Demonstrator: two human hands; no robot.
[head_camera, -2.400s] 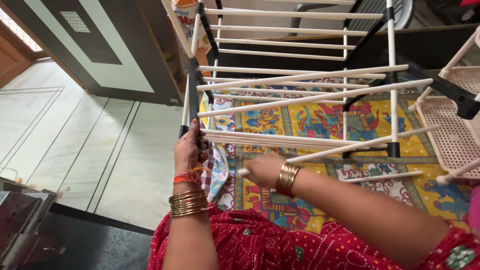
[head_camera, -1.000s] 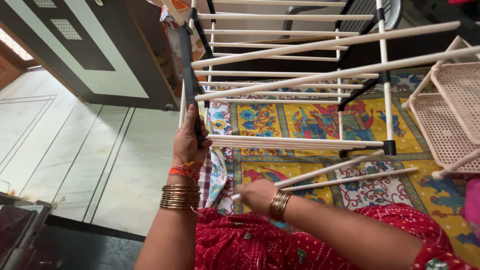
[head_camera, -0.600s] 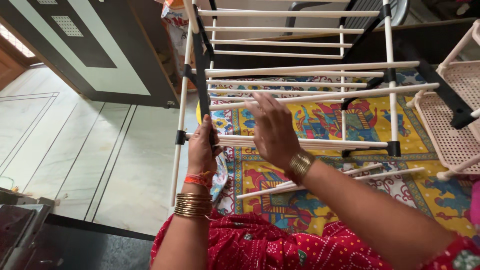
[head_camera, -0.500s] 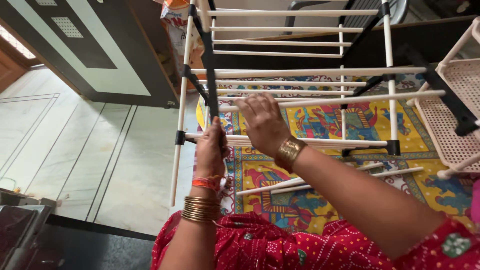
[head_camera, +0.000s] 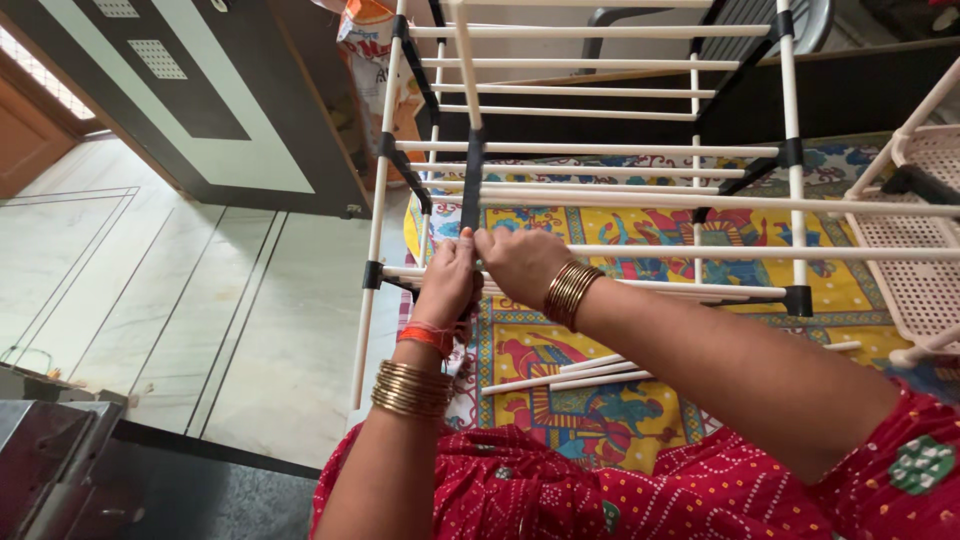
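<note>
A clothes drying rack (head_camera: 590, 148) with cream rods and black side bars stands before me. My left hand (head_camera: 447, 283) grips the lower end of a black side bar (head_camera: 471, 180) that carries several cream rods. My right hand (head_camera: 518, 262) is closed on the near end of one cream rod (head_camera: 760, 253) right beside that bar, touching the left hand. Both wrists wear gold bangles. Loose cream rods (head_camera: 575, 372) lie below on a yellow patterned sheet (head_camera: 560, 400).
A pink perforated plastic rack (head_camera: 915, 215) stands at the right. A dark door frame (head_camera: 230, 110) and pale tiled floor (head_camera: 170, 300) are at the left, a metal object (head_camera: 50, 450) at the bottom left. A printed bag (head_camera: 375, 60) hangs behind the rack.
My right hand let go of a loose rod down on the sheet, rose, and closed on a rod end by the black bar. The bar with its rods swung rightward in my left hand.
</note>
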